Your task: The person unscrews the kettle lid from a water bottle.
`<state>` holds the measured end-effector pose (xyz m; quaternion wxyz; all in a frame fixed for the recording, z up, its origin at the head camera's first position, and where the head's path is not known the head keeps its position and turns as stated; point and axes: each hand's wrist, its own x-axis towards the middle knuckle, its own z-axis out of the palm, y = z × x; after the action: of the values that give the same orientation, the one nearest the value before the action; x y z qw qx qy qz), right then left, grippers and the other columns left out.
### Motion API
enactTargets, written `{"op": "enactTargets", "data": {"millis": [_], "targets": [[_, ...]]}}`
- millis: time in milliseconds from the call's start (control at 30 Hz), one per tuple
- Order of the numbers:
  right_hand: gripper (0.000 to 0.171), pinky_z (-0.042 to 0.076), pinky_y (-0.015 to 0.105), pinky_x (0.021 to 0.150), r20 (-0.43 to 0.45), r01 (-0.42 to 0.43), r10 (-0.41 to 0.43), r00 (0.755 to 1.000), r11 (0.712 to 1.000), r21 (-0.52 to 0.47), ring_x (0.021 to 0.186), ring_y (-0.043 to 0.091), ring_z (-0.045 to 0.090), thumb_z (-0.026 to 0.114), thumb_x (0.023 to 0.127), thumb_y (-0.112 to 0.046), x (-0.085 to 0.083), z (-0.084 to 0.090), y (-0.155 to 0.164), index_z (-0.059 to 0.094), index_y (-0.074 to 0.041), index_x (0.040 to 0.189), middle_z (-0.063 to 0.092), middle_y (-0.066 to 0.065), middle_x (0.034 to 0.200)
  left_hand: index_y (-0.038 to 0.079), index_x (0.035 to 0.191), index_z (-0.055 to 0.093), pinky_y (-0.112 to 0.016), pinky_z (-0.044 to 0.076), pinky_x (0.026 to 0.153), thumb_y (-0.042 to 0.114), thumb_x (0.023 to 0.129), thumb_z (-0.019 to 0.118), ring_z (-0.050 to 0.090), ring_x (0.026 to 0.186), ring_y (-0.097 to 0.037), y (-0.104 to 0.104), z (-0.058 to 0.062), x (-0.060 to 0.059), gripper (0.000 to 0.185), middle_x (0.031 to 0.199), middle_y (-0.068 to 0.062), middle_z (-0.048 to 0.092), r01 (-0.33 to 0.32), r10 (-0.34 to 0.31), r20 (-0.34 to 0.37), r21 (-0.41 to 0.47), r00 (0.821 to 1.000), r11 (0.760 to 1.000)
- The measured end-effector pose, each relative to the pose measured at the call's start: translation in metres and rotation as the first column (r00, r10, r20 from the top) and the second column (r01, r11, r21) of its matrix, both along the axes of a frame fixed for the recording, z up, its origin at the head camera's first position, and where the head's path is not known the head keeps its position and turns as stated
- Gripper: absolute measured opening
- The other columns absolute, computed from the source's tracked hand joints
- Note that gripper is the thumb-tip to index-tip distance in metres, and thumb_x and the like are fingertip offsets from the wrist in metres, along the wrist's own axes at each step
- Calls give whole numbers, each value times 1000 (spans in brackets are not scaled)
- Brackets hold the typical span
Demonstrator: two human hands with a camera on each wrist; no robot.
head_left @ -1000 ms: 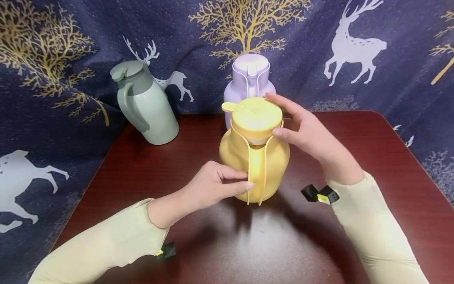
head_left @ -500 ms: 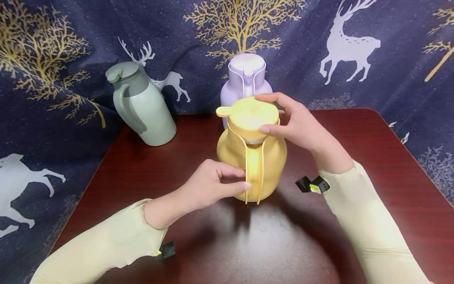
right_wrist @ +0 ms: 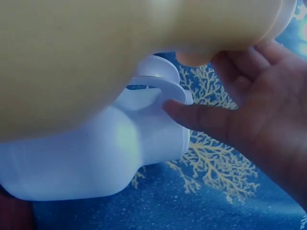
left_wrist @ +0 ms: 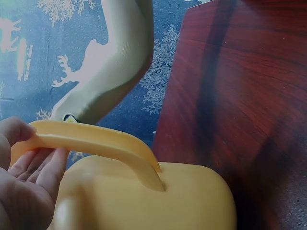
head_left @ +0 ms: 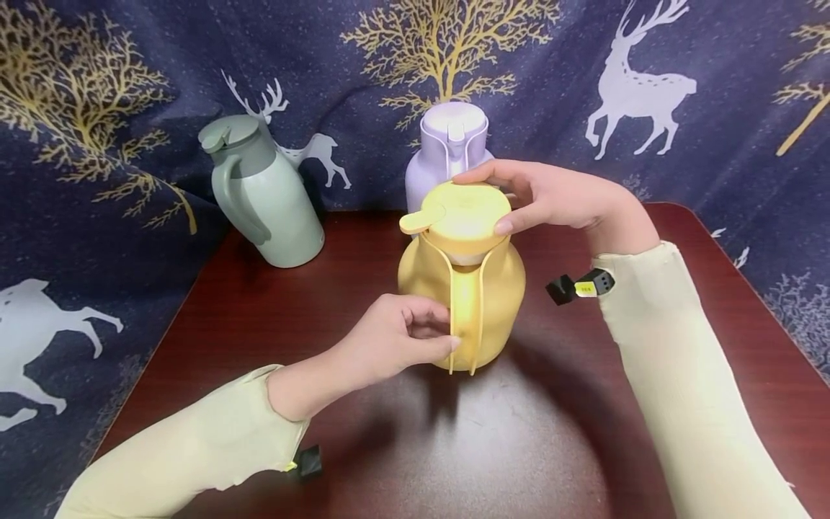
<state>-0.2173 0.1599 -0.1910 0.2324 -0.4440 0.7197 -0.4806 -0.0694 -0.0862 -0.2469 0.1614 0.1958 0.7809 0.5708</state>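
A yellow thermos jug (head_left: 502, 288) stands upright on the table in front of the person. My left hand (head_left: 385, 335) pinches its handle (head_left: 466, 310) between thumb and fingers; the left wrist view shows the fingertips under the curved handle (left_wrist: 96, 143). On top, my right hand (head_left: 558, 194) grips the yellow lid (head_left: 470, 209), thumb on the near side and fingers across the far rim. A tab (head_left: 416, 222) sticks out from the lid's left, angled slightly toward the person. A pale band shows below the lid. In the right wrist view, one finger points away from the lid.
A lilac jug (head_left: 431, 173) stands right behind the yellow one, partly hidden. To the back left is a light green jug (head_left: 272, 202). The reddish-brown table (head_left: 311, 310) meets a dark blue cloth (head_left: 363, 43) printed with deer and trees.
The lid's tab has swung toward the person, so the lid has turned counterclockwise. My right hand slid forward over the lid, then its wrist rose and shifted right. The left hand stays on the handle.
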Motion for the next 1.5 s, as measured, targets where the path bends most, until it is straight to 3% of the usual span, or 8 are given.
{"op": "enactTargets", "data": {"millis": [167, 300, 500, 567, 667, 1200, 1333, 1500], "targets": [[66, 46, 21, 105, 41, -58, 62, 997, 995, -84, 130, 11, 54, 59, 92, 1, 0, -6, 0, 33, -4, 152, 49, 5, 150, -5, 102, 72, -25, 59, 77, 4, 84, 72, 69, 79, -1, 0, 1, -1, 20, 92, -15, 76, -5, 5, 10, -10, 1000, 1000], [71, 39, 29, 113, -60, 200, -205, 977, 976, -82, 143, 16, 39, 65, 95, -22, 24, -7, -7, 29, -10, 155, 33, 6, 161, -6, 101, 71, -26, 59, 77, 3, 84, 72, 70, 80, -4, 0, 1, -1, 19, 90, -14, 76, 3, -3, 11, -3, 1000, 1000], [78, 30, 55, 116, -319, 633, -608, 727, 774, -34, 145, 27, 32, 72, 88, -43, 74, -10, -21, 34, -21, 154, 35, 3, 161, -6, 101, 71, -26, 60, 77, 2, 83, 72, 72, 82, -7, -1, -1, -1, 20, 92, -18, 76, 5, -5, 16, 3, 1000, 1000], [79, 31, 54, 115, -346, 680, -652, 674, 731, -55, 144, 27, 33, 75, 87, -37, 86, -16, -23, 35, -20, 153, 37, 5, 159, -6, 102, 72, -26, 60, 77, 2, 83, 72, 73, 83, -9, -1, -2, 0, 20, 94, -20, 76, 5, -5, 11, 7, 1000, 1000], [79, 31, 52, 116, -338, 699, -686, 644, 708, -104, 145, 26, 33, 78, 85, -29, 94, -26, -25, 38, -17, 153, 38, 6, 159, -6, 102, 72, -26, 60, 77, 3, 83, 73, 73, 85, -10, 0, -3, -1, 21, 95, -21, 75, 8, -8, -6, 4, 1000, 1000], [74, 33, 42, 115, -291, 698, -709, 642, 698, -161, 138, 25, 43, 84, 77, -15, 76, -28, -31, 52, -17, 144, 52, 7, 148, -5, 103, 72, -27, 60, 82, 4, 84, 73, 75, 90, -16, -3, -1, -3, 22, 103, -19, 75, 4, -4, 19, -18, 1000, 1000], [73, 40, 25, 107, -253, 643, -660, 707, 749, -158, 134, 18, 49, 83, 79, -13, 68, -29, -26, 52, -20, 144, 51, 5, 149, -5, 104, 72, -27, 60, 83, 5, 84, 73, 75, 91, -18, -3, -1, -3, 22, 103, -18, 76, 4, -4, 15, -22, 1000, 1000], [71, 51, 14, 90, -85, 500, -527, 845, 837, -220, 114, 6, 61, 79, 80, -1, 52, -33, -17, 51, -14, 145, 57, 2, 142, -5, 102, 72, -26, 60, 83, 5, 84, 74, 75, 92, -18, -3, 0, -3, 21, 103, -18, 76, 11, -11, 3, -27, 1000, 1000]]}}
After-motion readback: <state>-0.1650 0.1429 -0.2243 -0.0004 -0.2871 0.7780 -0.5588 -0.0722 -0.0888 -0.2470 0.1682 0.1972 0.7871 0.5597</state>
